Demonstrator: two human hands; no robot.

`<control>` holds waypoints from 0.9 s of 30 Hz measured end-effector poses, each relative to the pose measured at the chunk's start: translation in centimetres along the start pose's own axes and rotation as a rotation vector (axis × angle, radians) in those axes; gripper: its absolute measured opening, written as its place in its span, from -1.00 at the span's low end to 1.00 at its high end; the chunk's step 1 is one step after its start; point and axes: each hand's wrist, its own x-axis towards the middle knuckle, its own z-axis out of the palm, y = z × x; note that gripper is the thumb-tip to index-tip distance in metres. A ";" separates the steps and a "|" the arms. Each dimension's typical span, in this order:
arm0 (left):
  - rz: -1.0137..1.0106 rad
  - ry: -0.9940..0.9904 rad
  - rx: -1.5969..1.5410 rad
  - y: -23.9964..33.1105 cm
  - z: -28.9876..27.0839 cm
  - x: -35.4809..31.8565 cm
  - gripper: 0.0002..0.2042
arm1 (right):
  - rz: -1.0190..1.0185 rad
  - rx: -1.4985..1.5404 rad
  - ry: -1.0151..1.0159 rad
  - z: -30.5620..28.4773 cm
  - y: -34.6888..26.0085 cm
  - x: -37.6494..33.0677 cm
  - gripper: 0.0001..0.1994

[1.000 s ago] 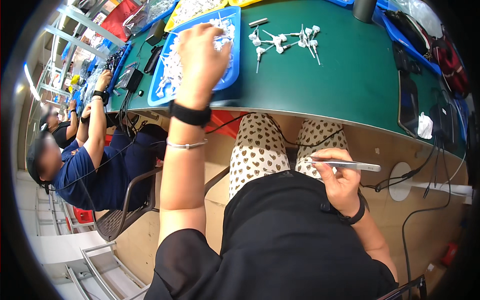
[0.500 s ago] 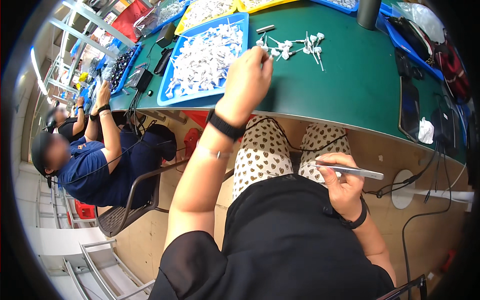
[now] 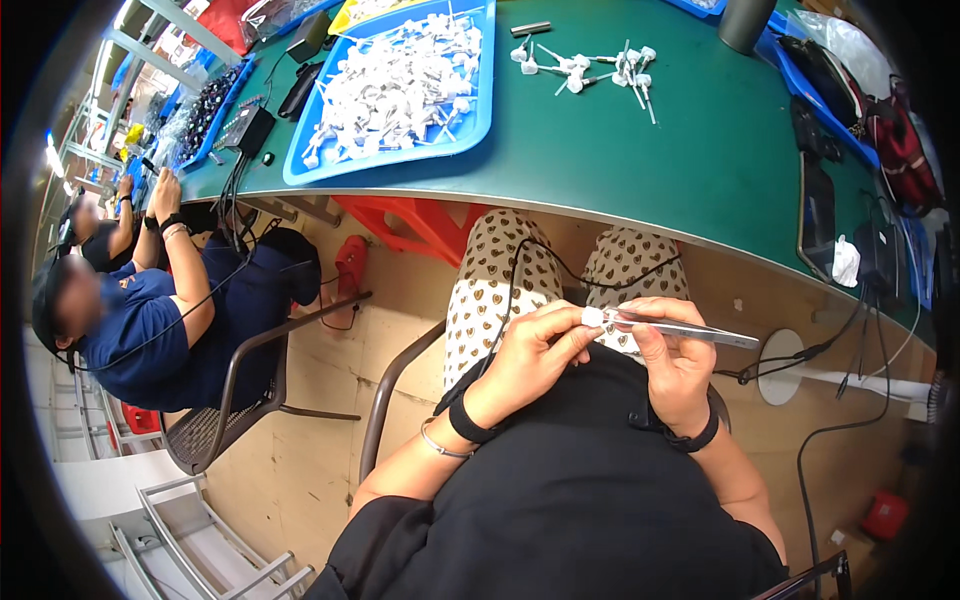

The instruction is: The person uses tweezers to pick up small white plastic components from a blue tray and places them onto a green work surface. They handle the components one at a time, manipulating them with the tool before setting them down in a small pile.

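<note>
Above my lap, my left hand (image 3: 532,352) pinches a small white plastic part (image 3: 592,317) between thumb and fingertips. My right hand (image 3: 678,368) is closed round silver metal tweezers (image 3: 722,336). Their tips meet the white part, but how they touch it is too small to make out. On the green table ahead lies a loose group of similar white parts with thin stems (image 3: 575,72). A blue tray (image 3: 482,125) to the left of them is heaped with more of these parts.
A short metal rod (image 3: 531,28) lies beyond the loose parts. At the table's right are a dark cylinder (image 3: 745,22), a phone (image 3: 817,215) and crumpled white paper (image 3: 846,262). Cables (image 3: 800,355) hang down on the right. A co-worker in blue (image 3: 150,325) sits at left.
My left hand has come back from the table beside the tray to my lap, with a white part in it, and now meets the tweezers. My right hand still holds the tweezers.
</note>
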 end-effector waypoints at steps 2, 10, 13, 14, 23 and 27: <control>0.062 0.037 0.022 -0.4 0.2 0.0 -0.83 | 0.018 -0.033 -0.012 -0.1 0.3 -0.1 -0.84; 0.228 0.027 0.205 -1.1 0.3 0.0 -0.83 | 0.025 -0.123 -0.012 0.3 0.7 0.0 -0.90; 0.269 0.026 0.263 -1.0 0.3 0.2 -0.81 | 0.034 -0.141 0.002 0.3 1.2 0.0 -0.91; 0.286 0.032 0.279 -1.0 0.3 0.2 -0.81 | 0.029 -0.152 -0.003 0.3 1.2 0.1 -0.91; 0.298 0.039 0.311 -1.3 0.4 0.5 -0.79 | 0.066 -0.160 -0.007 0.1 1.4 0.2 -0.92; 0.303 0.042 0.319 -1.2 0.4 0.5 -0.78 | 0.090 -0.153 -0.004 0.1 1.2 0.2 -0.92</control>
